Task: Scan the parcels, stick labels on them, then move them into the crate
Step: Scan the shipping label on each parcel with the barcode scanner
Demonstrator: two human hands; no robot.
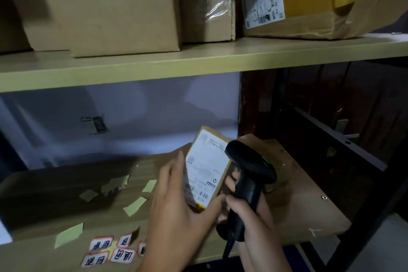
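My left hand (176,203) holds a small brown parcel (206,170) upright over the lower shelf, its white shipping label with barcodes turned toward me. My right hand (242,210) grips the handle of a black barcode scanner (249,168). The scanner's head sits right beside the parcel's right edge, and a green light shows on it. Several red-bordered white labels (110,249) with black characters lie on the shelf near its front edge, left of my left wrist. No crate is in view.
Pale yellow-green paper slips (134,205) are scattered on the lower shelf board (309,205). The upper shelf (198,59) carries large cardboard boxes (110,6) and a labelled yellow-taped box (287,0). A dark metal rack frame (344,148) stands at right.
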